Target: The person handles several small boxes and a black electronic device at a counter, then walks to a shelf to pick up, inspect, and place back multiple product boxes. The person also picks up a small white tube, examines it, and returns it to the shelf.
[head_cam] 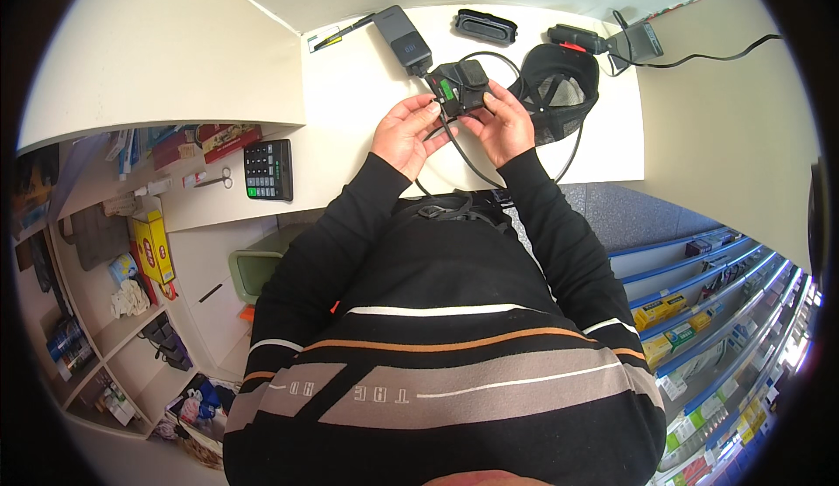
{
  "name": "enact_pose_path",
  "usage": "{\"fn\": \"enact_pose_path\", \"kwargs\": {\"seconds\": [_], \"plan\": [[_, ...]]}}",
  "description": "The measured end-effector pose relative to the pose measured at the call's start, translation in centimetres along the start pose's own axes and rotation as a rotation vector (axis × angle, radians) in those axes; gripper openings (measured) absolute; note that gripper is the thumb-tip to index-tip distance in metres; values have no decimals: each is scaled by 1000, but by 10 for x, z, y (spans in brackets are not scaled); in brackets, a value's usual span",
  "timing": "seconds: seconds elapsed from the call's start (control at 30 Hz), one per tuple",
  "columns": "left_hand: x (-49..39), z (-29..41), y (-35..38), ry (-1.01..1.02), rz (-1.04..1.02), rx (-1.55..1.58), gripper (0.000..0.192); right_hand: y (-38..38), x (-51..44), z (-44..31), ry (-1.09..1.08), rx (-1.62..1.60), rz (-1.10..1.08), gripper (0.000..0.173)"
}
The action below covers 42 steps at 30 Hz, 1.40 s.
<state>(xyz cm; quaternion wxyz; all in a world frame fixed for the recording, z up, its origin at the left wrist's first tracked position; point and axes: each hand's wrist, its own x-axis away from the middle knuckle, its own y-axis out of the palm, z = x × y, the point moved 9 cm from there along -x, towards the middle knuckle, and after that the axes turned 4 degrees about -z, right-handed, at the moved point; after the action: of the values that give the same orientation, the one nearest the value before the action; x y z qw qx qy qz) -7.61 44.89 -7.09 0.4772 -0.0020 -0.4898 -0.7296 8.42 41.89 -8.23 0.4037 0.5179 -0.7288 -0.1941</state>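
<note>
Both of my hands hold a black electronic device [469,98] with a green label above the white desk [354,138]. My left hand [408,129] grips its left edge, close to a black cable. On the other side, my right hand [503,122] has thumb and fingers on its lower right part. A grey power bank [401,39] with a lit display lies just beyond, a plug at its near end. Beside my right hand rests a black cap [564,92] with a mesh part, its inside facing up. Cables loop around the device and down toward my lap.
A black case [486,27] and another black device [577,38] lie along the desk's far side. A pen [344,32] is at the far left, a calculator [268,170] and scissors [219,179] nearer left. A green bin [255,275] stands below; shelves of boxed goods [675,328] are at right.
</note>
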Motion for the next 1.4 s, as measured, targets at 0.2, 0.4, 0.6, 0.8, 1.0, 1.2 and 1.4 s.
{"fn": "enact_pose_path", "kwargs": {"seconds": [0.2,0.4,0.6,0.8,1.0,1.2,1.4], "plan": [[1,1,1,8,18,14,25,0,0,0,-22,17,-13,48],[2,-2,-1,-21,11,14,24,-5,2,3,-42,31,-11,48],[-1,-6,-4,-38,-25,16,23,-5,3,3,-37,64,-16,51],[-6,-14,-12,-106,-107,52,16,0,9,1,-16,93,-19,51],[-4,-18,-19,-159,-94,-9,14,-5,12,4,-2,131,5,51],[0,8,-23,23,11,-160,19,-9,7,5,-4,142,-30,50],[-3,25,-28,95,72,-215,32,-12,4,7,35,70,-41,49]]}}
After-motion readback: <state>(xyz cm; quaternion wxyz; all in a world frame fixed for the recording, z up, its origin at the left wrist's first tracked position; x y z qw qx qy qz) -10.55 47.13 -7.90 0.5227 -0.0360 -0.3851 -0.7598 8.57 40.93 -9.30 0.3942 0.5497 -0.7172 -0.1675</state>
